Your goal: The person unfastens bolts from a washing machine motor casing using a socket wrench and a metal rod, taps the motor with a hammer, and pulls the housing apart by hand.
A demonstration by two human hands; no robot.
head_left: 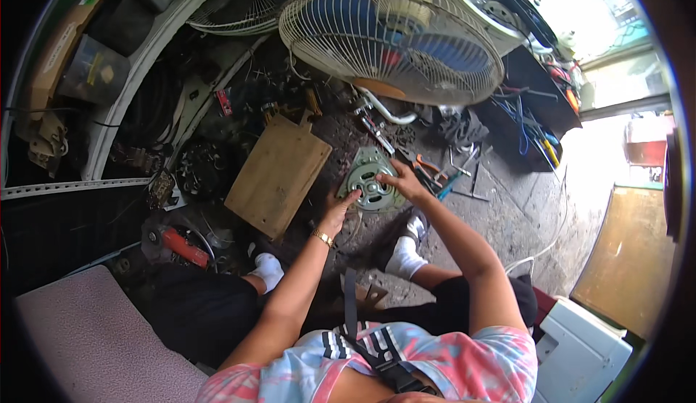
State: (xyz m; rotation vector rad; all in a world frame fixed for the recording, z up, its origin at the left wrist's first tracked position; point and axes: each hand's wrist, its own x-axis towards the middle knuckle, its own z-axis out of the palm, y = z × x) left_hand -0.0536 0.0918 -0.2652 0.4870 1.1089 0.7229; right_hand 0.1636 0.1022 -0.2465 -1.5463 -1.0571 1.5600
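Between my hands is an electric motor (368,172) with a rounded, grey-green metal housing and slotted openings in its face. My left hand (334,216) grips its near-left edge, thumb on the rim. From the right, my right hand (404,183) holds the other side, with fingers reaching onto the slotted face. The motor is held above the dirty floor, between my feet and the fan. Just left of it lies a wooden board (279,174). Pliers with orange handles (426,164) are on the floor to its right, among other hand tools.
A large caged fan (391,40) stands at the far side. A black tray of tools (533,124) sits at the far right. On the left are a metal shelf (134,84), a red power tool (185,247) and scattered small parts. A padded seat (94,338) is near left.
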